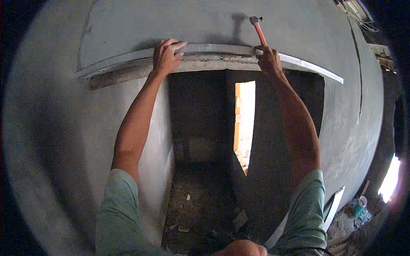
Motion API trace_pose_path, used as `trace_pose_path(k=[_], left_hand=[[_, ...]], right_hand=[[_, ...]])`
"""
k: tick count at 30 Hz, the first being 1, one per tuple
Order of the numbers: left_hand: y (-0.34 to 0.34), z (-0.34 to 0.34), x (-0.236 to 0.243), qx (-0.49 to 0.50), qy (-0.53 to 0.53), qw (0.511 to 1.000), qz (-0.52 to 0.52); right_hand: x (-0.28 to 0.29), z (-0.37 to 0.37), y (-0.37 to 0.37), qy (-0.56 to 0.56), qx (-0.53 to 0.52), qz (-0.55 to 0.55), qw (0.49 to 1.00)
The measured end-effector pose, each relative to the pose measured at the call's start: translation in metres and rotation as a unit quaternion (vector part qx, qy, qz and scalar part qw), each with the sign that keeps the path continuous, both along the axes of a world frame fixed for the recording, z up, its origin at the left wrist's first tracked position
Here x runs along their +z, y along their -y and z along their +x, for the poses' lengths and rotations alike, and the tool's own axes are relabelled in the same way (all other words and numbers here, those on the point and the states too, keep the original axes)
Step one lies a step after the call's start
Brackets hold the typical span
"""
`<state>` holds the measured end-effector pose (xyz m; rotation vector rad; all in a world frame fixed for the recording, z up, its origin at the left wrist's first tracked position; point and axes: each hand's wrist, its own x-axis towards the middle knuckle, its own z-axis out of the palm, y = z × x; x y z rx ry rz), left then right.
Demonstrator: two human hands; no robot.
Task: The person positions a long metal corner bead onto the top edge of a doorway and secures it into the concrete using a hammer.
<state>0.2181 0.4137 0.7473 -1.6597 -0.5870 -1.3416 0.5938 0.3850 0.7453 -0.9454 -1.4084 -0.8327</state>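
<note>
A long, pale metal strip (209, 48) with a ribbed face runs across the grey wall, along the top edge of a doorway. My left hand (167, 57) is closed on the strip left of its middle, its index finger and thumb pointing right along it. Raised on the other side, my right hand (270, 61) grips a hammer (259, 32) by its orange handle, with the dark head up. The knuckles of that hand lie against the strip. Whether a nail is between my left fingers cannot be made out.
Below the strip, the doorway (200, 106) opens into a dark room with a bright narrow opening (244, 123). Rubble lies on its floor (188, 209). At the lower right are a long pale board (334, 209) and a green container (360, 205). A dark crack-like line (358, 72) marks the right wall.
</note>
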Motion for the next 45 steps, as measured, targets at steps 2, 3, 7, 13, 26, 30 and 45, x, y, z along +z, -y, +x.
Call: trace_pose_path(k=[2, 3, 7, 13, 26, 30, 45], left_hand=[[-0.008, -0.011, 0.002, -0.018, 0.002, 1.0, 0.022], [-0.012, -0.016, 0.003, -0.039, 0.004, 0.998, 0.044], [-0.008, 0.025, 0.004, -0.041, -0.023, 0.998, 0.047], [-0.009, 0.051, 0.01, -0.076, -0.051, 0.992, 0.087], [-0.032, 0.044, 0.032, -0.061, -0.071, 0.991, 0.098], [-0.048, 0.044, 0.048, -0.074, -0.101, 0.984, 0.126], [-0.049, 0.04, 0.02, -0.119, -0.057, 0.972, 0.196]], right_hand=[[-0.002, -0.017, 0.005, 0.007, -0.006, 0.012, 1.0], [-0.002, -0.025, 0.008, -0.006, 0.022, -0.014, 1.0], [-0.001, 0.001, 0.002, -0.118, 0.177, -0.071, 0.975], [0.0, -0.008, 0.0, 0.024, -0.002, 0.063, 0.998], [0.013, -0.003, -0.003, 0.087, -0.078, 0.029, 0.993], [0.03, 0.006, -0.004, 0.183, -0.143, 0.072, 0.97], [0.001, 0.002, -0.046, 0.015, -0.057, 0.049, 0.997]])
